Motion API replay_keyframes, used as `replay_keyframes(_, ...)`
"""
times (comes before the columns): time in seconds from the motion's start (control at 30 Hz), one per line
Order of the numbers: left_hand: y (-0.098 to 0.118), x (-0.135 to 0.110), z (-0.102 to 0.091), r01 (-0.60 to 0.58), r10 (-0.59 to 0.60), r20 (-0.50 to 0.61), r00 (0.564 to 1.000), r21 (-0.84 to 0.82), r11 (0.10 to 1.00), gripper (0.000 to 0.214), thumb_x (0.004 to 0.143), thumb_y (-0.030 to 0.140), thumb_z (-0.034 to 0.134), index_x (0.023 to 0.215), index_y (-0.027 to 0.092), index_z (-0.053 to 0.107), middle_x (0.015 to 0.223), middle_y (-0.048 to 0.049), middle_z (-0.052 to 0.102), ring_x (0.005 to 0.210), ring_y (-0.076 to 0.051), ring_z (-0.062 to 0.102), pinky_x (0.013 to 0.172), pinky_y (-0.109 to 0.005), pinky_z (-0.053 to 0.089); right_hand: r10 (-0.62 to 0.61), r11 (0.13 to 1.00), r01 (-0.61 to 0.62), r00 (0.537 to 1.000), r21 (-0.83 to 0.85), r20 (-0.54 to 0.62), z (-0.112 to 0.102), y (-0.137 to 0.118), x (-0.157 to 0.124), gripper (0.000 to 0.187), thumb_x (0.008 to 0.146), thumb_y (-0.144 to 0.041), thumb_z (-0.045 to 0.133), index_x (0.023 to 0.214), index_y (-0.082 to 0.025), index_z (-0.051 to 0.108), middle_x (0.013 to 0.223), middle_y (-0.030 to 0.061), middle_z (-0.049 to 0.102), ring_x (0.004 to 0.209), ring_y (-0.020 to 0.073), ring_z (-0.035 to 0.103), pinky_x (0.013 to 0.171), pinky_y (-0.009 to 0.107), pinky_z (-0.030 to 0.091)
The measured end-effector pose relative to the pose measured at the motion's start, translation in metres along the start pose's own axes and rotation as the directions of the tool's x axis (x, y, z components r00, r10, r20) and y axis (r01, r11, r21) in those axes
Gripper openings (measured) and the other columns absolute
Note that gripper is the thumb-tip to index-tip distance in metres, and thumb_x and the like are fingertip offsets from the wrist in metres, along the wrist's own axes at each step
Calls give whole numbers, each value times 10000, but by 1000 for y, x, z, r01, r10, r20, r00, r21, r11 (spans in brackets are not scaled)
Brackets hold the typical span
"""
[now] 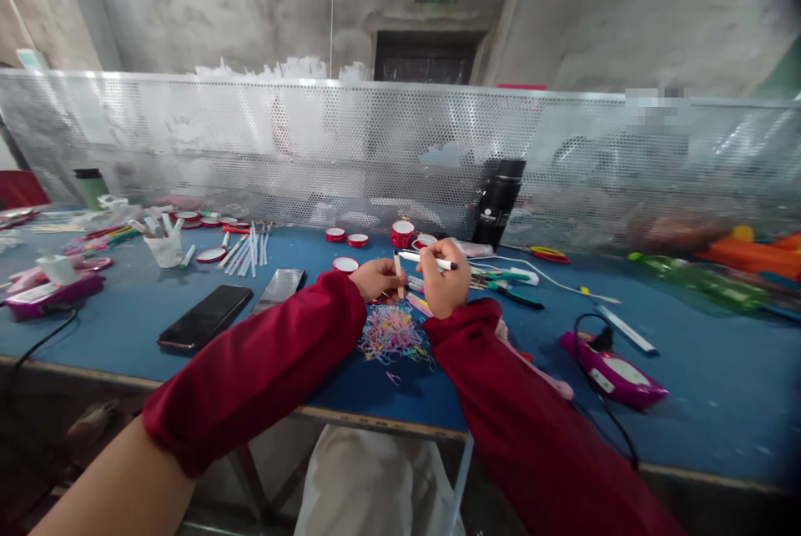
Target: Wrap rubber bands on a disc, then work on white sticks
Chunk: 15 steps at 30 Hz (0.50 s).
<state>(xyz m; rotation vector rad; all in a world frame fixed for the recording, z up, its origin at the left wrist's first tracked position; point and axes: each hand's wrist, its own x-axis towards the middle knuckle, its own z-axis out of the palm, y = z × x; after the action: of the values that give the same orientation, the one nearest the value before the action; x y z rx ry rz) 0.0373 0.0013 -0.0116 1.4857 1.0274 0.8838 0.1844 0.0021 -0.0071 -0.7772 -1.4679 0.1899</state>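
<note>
In the head view, my left hand (377,280) is closed around a narrow beige strip (399,279) held upright, its top end dark. My right hand (446,279) grips a white marker pen (411,256) with a black end showing past the fingers. The pen's far end points left, close to the top of the strip; whether they touch I cannot tell. Just below both hands lies a loose pile of pastel elastic bands (393,336). One lilac band (393,378) rests apart, nearer the table edge. Red sleeves cover both forearms.
On the blue table (707,402) are a black phone (206,317), a cup of markers (165,250), red tape rolls (357,240), pliers (516,295) and a purple device (617,373) with a cable. A black bottle (499,204) leans by the perforated metal screen (375,152).
</note>
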Motion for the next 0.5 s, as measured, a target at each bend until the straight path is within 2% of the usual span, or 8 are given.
replay_keyframes(0.2, -1, 0, -1, -2, 2, -6, 1000, -1, 1000, 229, 809, 275, 685, 758, 162, 492, 585, 23, 616, 454, -72, 550, 496, -196, 452, -9, 1000, 9, 1000, -22, -10, 1, 4, 0, 203, 856, -310, 554, 676, -219, 530, 568, -33, 567, 530, 144, 519, 542, 281, 396)
replay_keyframes(0.5, -3, 1, -3, 2, -3, 15, 1000, 22, 1000, 239, 798, 300, 698, 767, 159, 508, 604, 16, 627, 453, -76, 556, 498, -204, 462, 8, 1000, -9, 1000, -26, -9, 1, 4, 1, 183, 839, -302, 561, 677, -220, 542, 575, -32, 568, 540, 146, 524, 552, 279, 396)
